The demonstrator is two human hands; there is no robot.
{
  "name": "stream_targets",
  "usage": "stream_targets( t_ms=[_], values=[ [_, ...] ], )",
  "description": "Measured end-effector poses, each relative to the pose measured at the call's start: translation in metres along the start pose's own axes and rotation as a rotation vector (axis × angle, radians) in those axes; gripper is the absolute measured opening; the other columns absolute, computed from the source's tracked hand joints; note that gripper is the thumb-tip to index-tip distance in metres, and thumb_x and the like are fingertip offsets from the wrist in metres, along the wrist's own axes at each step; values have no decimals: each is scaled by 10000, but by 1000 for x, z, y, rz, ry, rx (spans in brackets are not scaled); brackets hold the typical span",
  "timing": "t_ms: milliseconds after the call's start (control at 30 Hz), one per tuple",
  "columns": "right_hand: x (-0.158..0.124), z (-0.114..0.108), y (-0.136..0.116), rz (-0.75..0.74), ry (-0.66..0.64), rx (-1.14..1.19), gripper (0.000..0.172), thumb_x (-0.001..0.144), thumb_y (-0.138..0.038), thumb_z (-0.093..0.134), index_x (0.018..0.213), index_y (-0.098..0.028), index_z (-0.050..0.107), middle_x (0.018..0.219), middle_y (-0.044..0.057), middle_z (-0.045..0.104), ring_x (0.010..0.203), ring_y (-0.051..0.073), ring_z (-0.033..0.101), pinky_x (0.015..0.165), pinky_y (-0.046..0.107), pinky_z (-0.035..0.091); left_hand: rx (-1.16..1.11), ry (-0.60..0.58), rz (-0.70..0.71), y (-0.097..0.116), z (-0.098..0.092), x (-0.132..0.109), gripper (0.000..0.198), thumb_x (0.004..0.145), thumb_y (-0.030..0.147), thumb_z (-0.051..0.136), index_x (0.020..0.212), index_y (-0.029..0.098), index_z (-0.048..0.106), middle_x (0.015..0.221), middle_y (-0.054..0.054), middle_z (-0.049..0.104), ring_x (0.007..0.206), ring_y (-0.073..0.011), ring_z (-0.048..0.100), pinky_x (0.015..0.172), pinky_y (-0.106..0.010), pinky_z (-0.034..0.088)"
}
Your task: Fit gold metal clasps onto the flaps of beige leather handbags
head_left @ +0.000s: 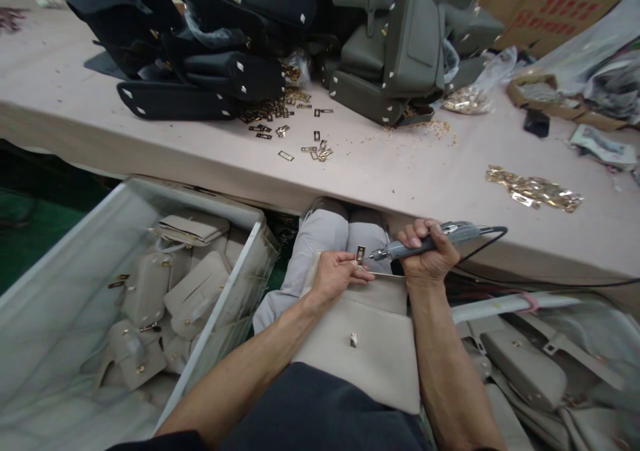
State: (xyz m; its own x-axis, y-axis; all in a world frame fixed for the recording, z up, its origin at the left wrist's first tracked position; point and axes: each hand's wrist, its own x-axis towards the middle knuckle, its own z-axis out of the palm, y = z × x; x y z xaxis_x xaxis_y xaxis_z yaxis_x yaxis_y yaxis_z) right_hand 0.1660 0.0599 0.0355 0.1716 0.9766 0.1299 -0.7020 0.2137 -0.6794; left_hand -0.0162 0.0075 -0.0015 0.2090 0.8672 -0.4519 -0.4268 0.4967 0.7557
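Across my lap lies a beige handbag (pixel 370 344) with a small metal clasp (pixel 354 340) on its front. My left hand (pixel 340 274) pinches the bag's upper edge, where a gold rectangular metal plate (pixel 361 254) stands up at the fingertips. Wrapped in my right hand (pixel 427 254) is a grey electric screwdriver (pixel 460 231), its cord trailing off to the right. The driver points left, and its tip is close to the metal plate; whether it touches a screw is too small to tell.
Left of my legs stands a white bin (pixel 245 258) holding several beige bags. More beige bags (pixel 525 358) lie at my right. On the table (pixel 200 138) are black bags (pixel 180 98), dark olive bags (pixel 390 58), loose metal plates (pixel 317 150) and a gold hardware pile (pixel 535 190).
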Motion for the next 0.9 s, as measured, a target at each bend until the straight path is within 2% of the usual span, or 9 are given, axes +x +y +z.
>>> stream_targets(
  t_ms=[200,900],
  values=[
    [-3,2,5,-6,-17,-31,178,743,-255,800,780,-187,640,683,-26,503,502,80,449,491,225,382,-3,-11,-4,0,-1,-1,162,847,65,583,926,23,718,854,-178,772,665,-233,770,572,-252,629],
    [-3,2,5,8,-16,-51,215,712,-289,821,759,-191,635,664,-33,490,487,76,432,474,225,368,-9,-18,5,-5,-2,3,120,866,74,593,910,43,700,863,-177,774,667,-236,770,582,-268,633]
  ],
)
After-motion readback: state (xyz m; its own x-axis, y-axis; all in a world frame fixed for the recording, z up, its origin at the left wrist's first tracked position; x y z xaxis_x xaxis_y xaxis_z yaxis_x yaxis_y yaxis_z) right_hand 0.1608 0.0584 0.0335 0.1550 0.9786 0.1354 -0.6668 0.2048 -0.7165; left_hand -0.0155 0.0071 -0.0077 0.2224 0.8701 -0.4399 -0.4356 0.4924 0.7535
